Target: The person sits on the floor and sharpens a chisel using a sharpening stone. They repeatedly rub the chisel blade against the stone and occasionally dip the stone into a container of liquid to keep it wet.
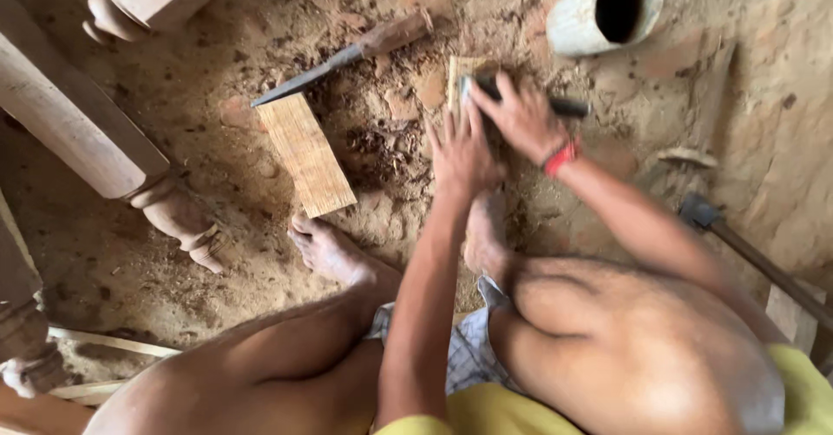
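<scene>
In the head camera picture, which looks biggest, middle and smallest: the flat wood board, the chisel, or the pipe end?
1. Flat wood board
2. Chisel: longer but thinner
3. Pipe end: cut off by the picture edge, so unsure

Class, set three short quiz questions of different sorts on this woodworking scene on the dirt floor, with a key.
1. True or false: the right hand grips a dark-handled tool.
2. What lies flat on the ground left of the hands?
A. a grooved wooden board
B. a saw
C. a coil of rope
3. Fill in: the left hand presses down with its ______ spread, beside the right hand.

Key:
1. True.
2. A; a chisel with a wooden handle lies just above it.
3. fingers. The small wooden piece under the hands is partly hidden and blurred.
</scene>
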